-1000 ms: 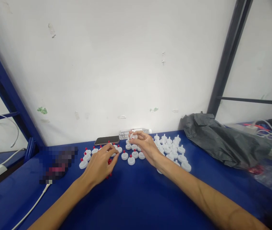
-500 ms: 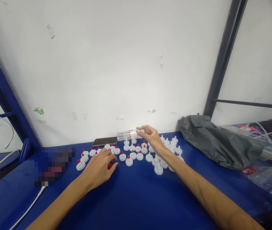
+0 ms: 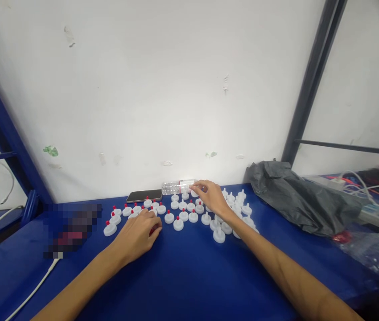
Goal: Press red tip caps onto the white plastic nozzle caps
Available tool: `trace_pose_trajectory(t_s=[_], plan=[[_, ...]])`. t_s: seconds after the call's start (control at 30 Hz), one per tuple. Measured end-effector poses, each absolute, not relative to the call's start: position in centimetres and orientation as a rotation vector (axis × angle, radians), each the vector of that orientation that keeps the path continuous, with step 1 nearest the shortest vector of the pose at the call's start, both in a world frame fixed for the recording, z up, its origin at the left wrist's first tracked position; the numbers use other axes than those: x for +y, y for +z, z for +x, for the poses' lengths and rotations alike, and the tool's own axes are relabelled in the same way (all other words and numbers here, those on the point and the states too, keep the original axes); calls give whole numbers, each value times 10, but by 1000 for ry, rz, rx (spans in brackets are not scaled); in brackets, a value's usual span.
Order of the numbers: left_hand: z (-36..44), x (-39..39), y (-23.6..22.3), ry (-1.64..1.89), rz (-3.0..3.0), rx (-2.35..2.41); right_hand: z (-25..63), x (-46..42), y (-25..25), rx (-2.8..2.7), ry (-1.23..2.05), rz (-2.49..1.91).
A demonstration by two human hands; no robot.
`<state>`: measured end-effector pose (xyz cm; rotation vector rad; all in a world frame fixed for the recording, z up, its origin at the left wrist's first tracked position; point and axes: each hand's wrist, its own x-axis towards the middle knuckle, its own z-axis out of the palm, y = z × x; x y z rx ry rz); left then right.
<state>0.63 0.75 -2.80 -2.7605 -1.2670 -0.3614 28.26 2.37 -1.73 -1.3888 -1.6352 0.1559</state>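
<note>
My left hand [image 3: 139,232] rests low on the table with its fingers curled over small red tips [image 3: 151,231], which it mostly hides. Around it stand several white nozzle caps with red tips [image 3: 110,229]. Farther back, my right hand [image 3: 211,196] pinches a white nozzle cap [image 3: 194,193] at table height, beside other caps in the back row. More red-tipped white caps [image 3: 178,224] stand between the hands. Under and beyond my right wrist is a cluster of white nozzle caps without red tips [image 3: 219,235].
A phone [image 3: 144,195] and a clear plastic bottle [image 3: 172,188] lie along the wall. At the right are a dark grey plastic bag [image 3: 299,200] and clear plastic wrapping [image 3: 376,254]. A blurred-out object with a white cable [image 3: 30,294] lies at the left.
My right hand moved back and right with the white cap, lowering it to the back row. My left hand settled lower, its fingers closing over the red tips. The view shifted slightly.
</note>
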Motion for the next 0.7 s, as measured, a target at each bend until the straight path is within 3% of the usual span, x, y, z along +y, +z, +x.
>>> trace_pose_trajectory(t_s=[0.4,0.7], plan=[[2,11,-27,-326,-2749,-1286,285,28,-27,-1874,30,-1507],[4,13,-30,-579,-2805,-1198,279,21,-25,-1949,-155,-1443]])
